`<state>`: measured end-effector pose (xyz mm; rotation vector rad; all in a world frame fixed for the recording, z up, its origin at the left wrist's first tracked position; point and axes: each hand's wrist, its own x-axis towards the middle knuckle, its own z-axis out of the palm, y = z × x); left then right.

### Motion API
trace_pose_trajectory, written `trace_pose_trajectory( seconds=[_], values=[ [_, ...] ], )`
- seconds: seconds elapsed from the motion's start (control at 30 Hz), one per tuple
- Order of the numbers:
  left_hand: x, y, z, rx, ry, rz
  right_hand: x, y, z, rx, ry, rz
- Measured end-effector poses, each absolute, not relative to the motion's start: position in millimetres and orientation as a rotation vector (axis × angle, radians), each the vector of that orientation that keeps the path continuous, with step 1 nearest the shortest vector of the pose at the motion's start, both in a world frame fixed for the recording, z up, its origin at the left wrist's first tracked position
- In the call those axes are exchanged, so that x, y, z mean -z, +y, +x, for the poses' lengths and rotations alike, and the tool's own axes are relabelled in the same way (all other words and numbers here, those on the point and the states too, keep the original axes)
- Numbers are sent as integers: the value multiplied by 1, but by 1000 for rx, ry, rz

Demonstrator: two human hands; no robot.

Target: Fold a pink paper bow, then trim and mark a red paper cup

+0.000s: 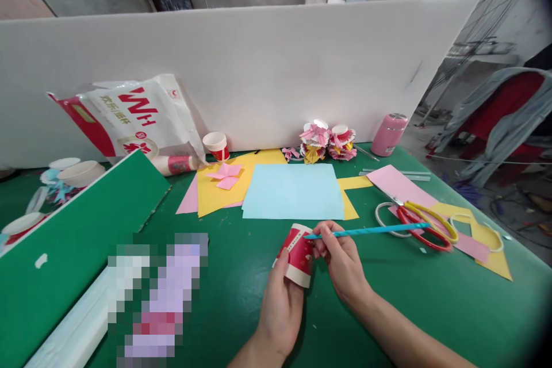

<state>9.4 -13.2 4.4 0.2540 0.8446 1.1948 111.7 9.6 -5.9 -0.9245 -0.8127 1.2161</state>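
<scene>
My left hand (282, 302) is wrapped round a red and cream paper cup (298, 259), holding it tilted above the green table. Between the thumb and fingers of my right hand (340, 259) is a blue pencil (371, 230), its tip at the upper side of the cup. Whether the tip touches the cup I cannot tell. Just behind the cup lies a light blue sheet of paper (295, 191). Scissors with red and yellow handles (425, 224) rest on pink and yellow paper to the right.
Decorated paper cups (340, 141) and a pink flask (388, 134) stand by the white partition (259, 75). A plastic bag (142, 115) leans at the back left. Yellow paper (222, 198) bears pink cut-outs (226, 175). A green board (95, 201) slants across the left.
</scene>
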Motion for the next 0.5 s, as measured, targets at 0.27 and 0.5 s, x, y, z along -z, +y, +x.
trace_pose_trajectory(
  seconds=[0.27,0.5],
  values=[
    [-7,0,7,-1133,794,19,10,17,105,-1310,-803,-910],
    [-2,-15,14,-1228,974,149,8,11,107,-1347,-843,-1010]
  ],
)
